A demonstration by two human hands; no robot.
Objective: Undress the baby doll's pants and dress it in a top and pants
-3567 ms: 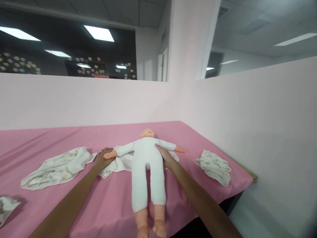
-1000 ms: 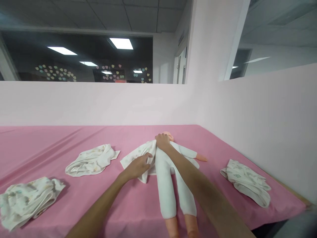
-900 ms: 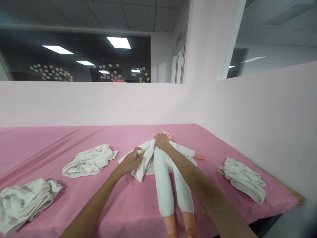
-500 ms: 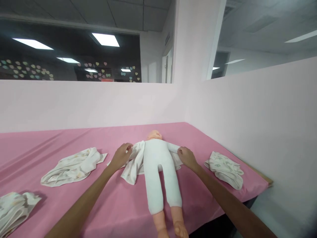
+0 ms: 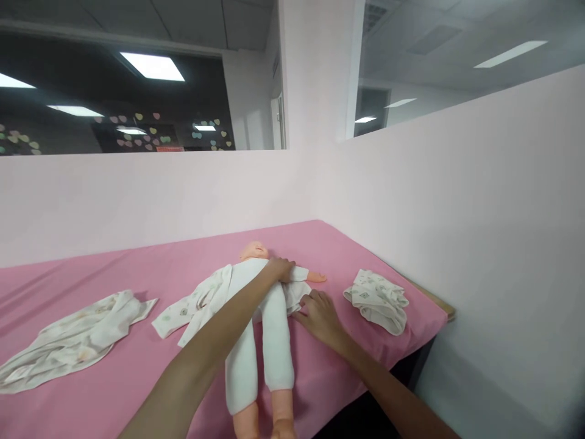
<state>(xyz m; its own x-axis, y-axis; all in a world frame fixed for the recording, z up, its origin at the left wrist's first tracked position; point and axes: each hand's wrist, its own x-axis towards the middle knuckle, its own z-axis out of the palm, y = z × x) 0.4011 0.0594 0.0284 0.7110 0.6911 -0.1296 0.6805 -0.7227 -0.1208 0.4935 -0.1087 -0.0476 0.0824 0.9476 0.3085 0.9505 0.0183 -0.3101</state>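
A baby doll (image 5: 275,341) in a white suit lies on its back on the pink cloth, head away from me. A white patterned garment (image 5: 208,297) spreads beneath it and covers its arm on the left side. My left hand (image 5: 280,269) reaches across the doll's chest and rests at the upper arm on the right side; its fingertips are partly hidden. The doll's forearm and bare hand (image 5: 316,277) stick out beyond it. My right hand (image 5: 319,311) is at the garment's right edge, thumb and fingers pinching the fabric.
A folded patterned garment (image 5: 378,300) lies to the right on the pink-covered table (image 5: 315,244). Another crumpled garment (image 5: 86,338) is at the left. White walls (image 5: 205,195) with windows stand behind and to the right.
The view has turned right. My left hand has moved from the garment on the left across the doll's chest. My right hand has left the doll's arm and moved down to the garment's edge.
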